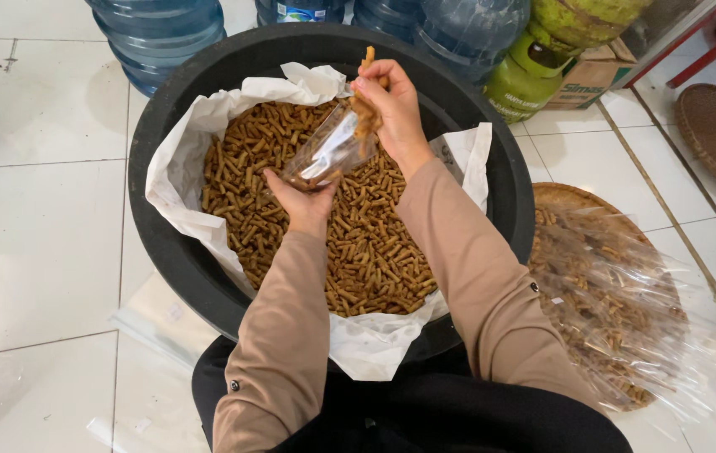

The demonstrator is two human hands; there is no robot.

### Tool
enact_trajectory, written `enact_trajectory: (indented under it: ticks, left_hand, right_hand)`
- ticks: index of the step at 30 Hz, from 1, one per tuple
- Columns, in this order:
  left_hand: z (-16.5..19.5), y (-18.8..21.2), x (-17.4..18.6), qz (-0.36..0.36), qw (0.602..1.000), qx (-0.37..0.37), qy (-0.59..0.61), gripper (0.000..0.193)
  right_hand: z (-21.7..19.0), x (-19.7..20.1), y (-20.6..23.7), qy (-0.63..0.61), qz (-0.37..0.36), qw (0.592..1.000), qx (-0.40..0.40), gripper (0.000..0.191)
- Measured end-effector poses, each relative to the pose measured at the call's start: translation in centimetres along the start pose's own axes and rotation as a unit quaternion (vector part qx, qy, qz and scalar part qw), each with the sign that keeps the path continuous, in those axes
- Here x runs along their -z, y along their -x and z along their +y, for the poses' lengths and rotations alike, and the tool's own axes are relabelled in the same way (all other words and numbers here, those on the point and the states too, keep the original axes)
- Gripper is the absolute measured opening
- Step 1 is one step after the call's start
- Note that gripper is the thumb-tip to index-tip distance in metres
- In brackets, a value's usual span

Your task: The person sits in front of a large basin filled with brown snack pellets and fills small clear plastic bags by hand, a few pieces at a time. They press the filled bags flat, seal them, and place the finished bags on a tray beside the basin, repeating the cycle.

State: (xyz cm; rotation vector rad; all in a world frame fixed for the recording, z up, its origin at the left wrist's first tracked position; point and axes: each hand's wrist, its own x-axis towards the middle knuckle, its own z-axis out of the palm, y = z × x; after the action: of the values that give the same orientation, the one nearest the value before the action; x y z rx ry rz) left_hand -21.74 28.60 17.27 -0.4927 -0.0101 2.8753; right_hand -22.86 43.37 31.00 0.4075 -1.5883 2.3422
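- At the bottom of the frame, nearest to the camera, are the person's dark lap and the two beige sleeves, which reach up toward the centre.
- The left hand (pixel 303 201) sits in the centre, palm up, with its fingers closed around the bottom of a small clear plastic bag (pixel 328 151). The bag leans up and to the right.
- The right hand (pixel 387 105) is above it, in the upper centre, bent at the wrist. Its fingers are pinched together on a bunch of brown fried snack sticks (pixel 364 109) at the open mouth of the bag.
- To do this well, I think the left hand should keep the mouth wide and steady, directly over the large round black plastic tub (pixel 156 126), so that sticks which fall drop back inside.
- The tub has a white paper lining (pixel 182 168) and is full of the same sticks.
- On the right of the frame a round woven tray (pixel 559 197) lies under clear plastic bags (pixel 626 294).
- At the upper edge stand blue water jugs (pixel 156 33) and a green gas cylinder (pixel 525 75).
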Motion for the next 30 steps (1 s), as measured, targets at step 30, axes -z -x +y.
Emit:
enact_trajectory:
  ticks: [30]
  left_hand:
    - [-0.5,1.1,-1.2,-0.066,0.995,0.003,-0.076,0.053]
  right_hand:
    - [-5.1,0.0,8.2,0.549,-0.304,0.766,0.143,0.053]
